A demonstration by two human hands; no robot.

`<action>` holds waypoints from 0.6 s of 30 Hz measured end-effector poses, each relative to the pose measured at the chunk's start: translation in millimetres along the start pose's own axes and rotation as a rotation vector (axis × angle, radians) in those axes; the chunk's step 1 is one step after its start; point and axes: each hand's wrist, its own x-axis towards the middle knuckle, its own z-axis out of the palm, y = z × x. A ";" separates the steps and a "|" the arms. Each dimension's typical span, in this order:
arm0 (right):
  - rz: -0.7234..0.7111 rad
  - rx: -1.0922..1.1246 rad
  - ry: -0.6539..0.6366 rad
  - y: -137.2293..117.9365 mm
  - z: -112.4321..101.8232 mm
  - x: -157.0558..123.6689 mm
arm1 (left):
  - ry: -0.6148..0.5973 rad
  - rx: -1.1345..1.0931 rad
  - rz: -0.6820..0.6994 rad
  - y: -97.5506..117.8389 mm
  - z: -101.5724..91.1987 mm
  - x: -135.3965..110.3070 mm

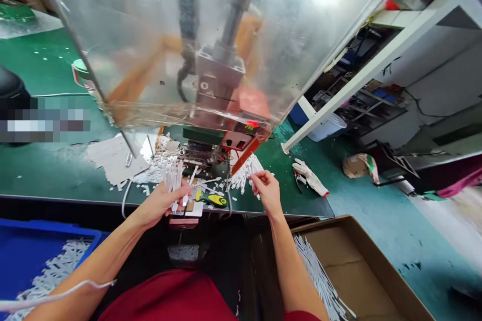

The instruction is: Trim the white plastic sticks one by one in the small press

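Observation:
My left hand point(167, 199) is closed round a bundle of thin white strips point(173, 174) that stick up above the fingers, in front of a bench machine point(211, 95). My right hand point(266, 189) has thumb and fingertips pinched together beside a pile of white strips point(245, 170) at the machine's right. Whether a strip sits in that pinch is too small to tell. Between the hands, near the bench edge, lies a yellow and dark green handle point(211, 199). Loose white strips and scraps lie scattered around it.
A clouded clear shield point(150, 25) hangs over the machine. A white glove point(311, 178) and pliers point(298, 180) lie to the right on the green bench point(48, 170). A blue bin point(45, 225) and a cardboard box point(354, 261), both with white strips, flank me below.

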 end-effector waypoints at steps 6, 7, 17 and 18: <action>0.319 0.406 -0.264 -10.0 53.9 -41.8 | 0.010 0.018 0.016 -0.2 -6.8 -6.5; 0.335 0.429 -0.292 -9.6 64.2 -45.2 | 0.014 0.020 0.023 0.7 -7.0 -7.4; 0.299 0.484 -0.361 -16.1 138.2 -39.3 | 0.085 -0.055 0.018 -0.4 -14.1 -12.0; 0.294 0.475 -0.355 -16.1 141.5 -37.6 | 0.096 -0.075 0.018 -2.0 -15.3 -12.0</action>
